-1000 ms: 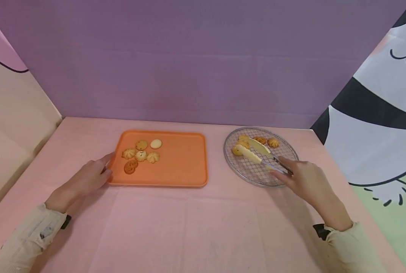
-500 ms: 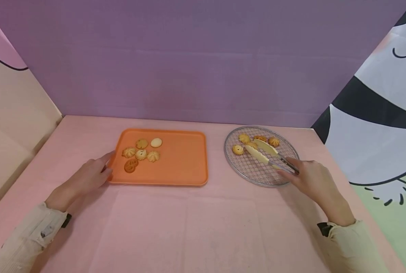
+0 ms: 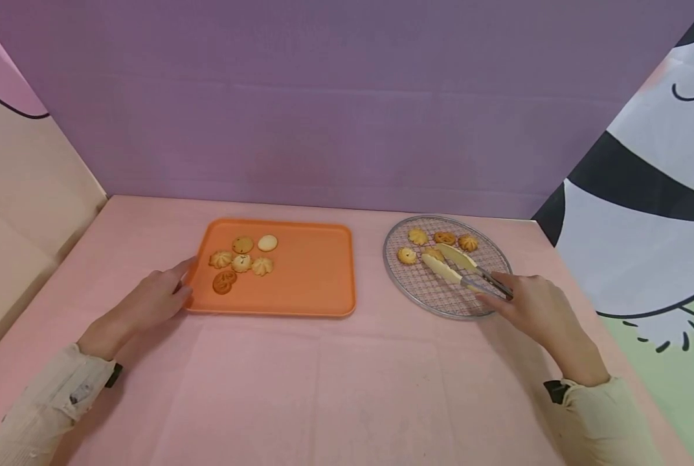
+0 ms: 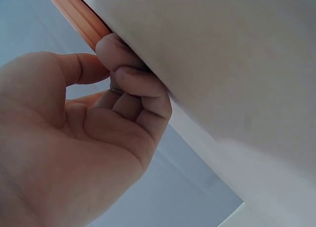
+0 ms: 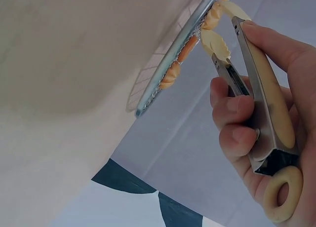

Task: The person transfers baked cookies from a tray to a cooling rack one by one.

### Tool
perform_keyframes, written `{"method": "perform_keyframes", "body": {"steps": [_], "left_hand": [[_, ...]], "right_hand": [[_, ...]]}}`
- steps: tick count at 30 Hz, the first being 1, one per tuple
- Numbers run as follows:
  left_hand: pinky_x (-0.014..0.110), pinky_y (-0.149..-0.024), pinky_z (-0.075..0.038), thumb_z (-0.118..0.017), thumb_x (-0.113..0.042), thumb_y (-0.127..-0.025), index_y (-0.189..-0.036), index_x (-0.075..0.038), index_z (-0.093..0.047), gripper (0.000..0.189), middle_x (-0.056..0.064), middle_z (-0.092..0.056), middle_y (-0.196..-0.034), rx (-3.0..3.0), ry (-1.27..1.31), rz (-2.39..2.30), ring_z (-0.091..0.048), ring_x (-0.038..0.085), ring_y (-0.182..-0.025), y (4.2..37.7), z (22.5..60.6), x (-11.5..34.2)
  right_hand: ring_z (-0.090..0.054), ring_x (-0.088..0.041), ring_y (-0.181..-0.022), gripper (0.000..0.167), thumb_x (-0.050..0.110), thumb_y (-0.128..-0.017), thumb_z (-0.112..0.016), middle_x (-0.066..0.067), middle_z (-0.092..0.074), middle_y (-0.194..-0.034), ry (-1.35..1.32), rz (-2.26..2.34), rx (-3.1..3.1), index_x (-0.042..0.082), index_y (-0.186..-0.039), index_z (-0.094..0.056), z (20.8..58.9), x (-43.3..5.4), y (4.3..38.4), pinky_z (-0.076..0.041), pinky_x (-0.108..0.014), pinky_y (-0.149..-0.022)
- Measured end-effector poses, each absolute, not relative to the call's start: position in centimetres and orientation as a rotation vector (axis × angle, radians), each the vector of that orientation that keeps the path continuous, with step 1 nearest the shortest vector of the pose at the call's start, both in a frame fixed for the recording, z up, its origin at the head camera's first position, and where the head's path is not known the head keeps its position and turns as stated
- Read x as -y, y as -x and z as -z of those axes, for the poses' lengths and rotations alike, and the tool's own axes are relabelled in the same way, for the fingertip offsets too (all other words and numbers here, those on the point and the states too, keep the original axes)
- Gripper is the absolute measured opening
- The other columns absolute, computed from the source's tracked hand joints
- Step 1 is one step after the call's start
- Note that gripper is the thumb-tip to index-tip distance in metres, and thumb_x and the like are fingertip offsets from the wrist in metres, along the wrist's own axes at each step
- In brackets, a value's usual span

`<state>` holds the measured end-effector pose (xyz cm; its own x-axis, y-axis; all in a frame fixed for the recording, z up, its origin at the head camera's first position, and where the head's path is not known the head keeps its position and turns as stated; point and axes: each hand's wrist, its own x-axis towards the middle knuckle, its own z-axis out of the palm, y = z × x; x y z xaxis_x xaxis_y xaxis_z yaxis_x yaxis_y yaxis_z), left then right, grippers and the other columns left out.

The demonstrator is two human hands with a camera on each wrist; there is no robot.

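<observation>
My left hand (image 3: 151, 299) grips the left rim of an orange tray (image 3: 312, 272), thumb and curled fingers at its edge in the left wrist view. Grouped on the tray's left half are several cookies, among them a pretzel-shaped one (image 3: 224, 282) and a pale round one (image 3: 267, 243). My right hand (image 3: 536, 307) holds tongs (image 5: 261, 94) with cream tips and metal arms. Over the round wire rack (image 3: 434, 294), the tongs' parted tips stand about a swirled cookie (image 3: 432, 253), partly hidden; whether they touch it I cannot tell.
Around that cookie on the rack lie others: a flower-shaped cookie (image 3: 417, 236), a speckled cookie (image 3: 407, 255), a pretzel-shaped cookie (image 3: 444, 238) and a swirled cookie (image 3: 467, 243). A purple wall (image 3: 324, 129) rises behind the pink tablecloth (image 3: 324, 388).
My right hand and the tongs have shifted right and slightly toward me, from the left cookies to the middle one. The left hand keeps its place at the tray.
</observation>
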<state>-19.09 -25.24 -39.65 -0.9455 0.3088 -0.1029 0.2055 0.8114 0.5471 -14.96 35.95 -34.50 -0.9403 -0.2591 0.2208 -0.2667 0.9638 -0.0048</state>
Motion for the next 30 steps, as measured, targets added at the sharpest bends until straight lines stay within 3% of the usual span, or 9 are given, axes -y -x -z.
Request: {"method": "perform_keyframes", "body": {"steps": [17,30], "left_hand": [[0.030,-0.053,-0.042,-0.046,-0.009,-0.100,-0.154,0.007,-0.021,0.062,0.004,-0.058,-0.073,-2.801,-0.357,-0.803,-0.050,0.016,-0.058,19.0,39.5,25.1],[0.031,-0.056,-0.043,-0.046,-0.010,-0.101,-0.154,0.006,-0.022,0.061,0.004,-0.060,-0.076,-2.787,-0.348,-0.813,-0.053,0.016,-0.060,19.1,39.5,25.1]], "right_hand": [[-0.041,-0.014,-0.051,0.045,0.041,-0.084,-0.078,0.005,-0.043,-0.056,-0.403,-0.091,2.869,0.004,-0.108,-0.069,33.8,-35.9,14.7,-0.030,-0.031,-0.048],[-0.040,-0.011,-0.050,0.043,0.045,-0.082,-0.078,0.008,-0.044,-0.057,-0.504,-0.087,2.760,0.010,-0.106,-0.071,33.0,-32.6,13.9,-0.031,-0.030,-0.049]]}}
